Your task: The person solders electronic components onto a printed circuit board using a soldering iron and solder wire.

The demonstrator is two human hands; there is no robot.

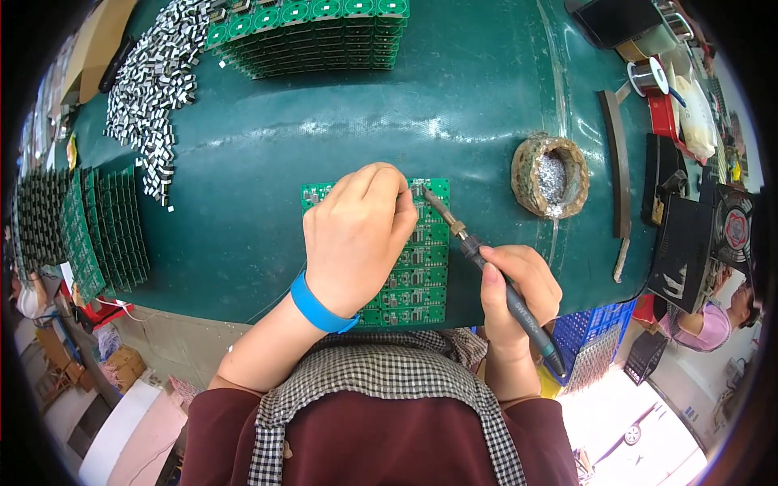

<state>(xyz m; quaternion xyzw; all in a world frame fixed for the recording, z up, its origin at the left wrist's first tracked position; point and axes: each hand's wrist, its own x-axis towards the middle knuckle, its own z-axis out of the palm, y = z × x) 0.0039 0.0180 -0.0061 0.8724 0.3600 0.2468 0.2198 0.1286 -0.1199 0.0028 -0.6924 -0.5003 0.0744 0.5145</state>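
Observation:
A green circuit board panel (421,279) with rows of small components lies flat on the table in front of me. My left hand (356,215), with a blue band at the wrist, is closed in a pinch over its upper part; what the fingertips hold is hidden. A thin strand runs beside that wrist. In my right hand (523,292) is a soldering iron (519,304), gripped like a pen. Its tip meets the panel's top right part, close to my left fingertips.
Stacked green boards stand at the back (316,40) and at the left (105,235). Small white-and-dark parts (158,89) are heaped at the back left. A round pot (527,178) of silvery bits sits right of the panel, near a dark bar (616,162) and a solder spool (648,77). Another person (705,324) is far right.

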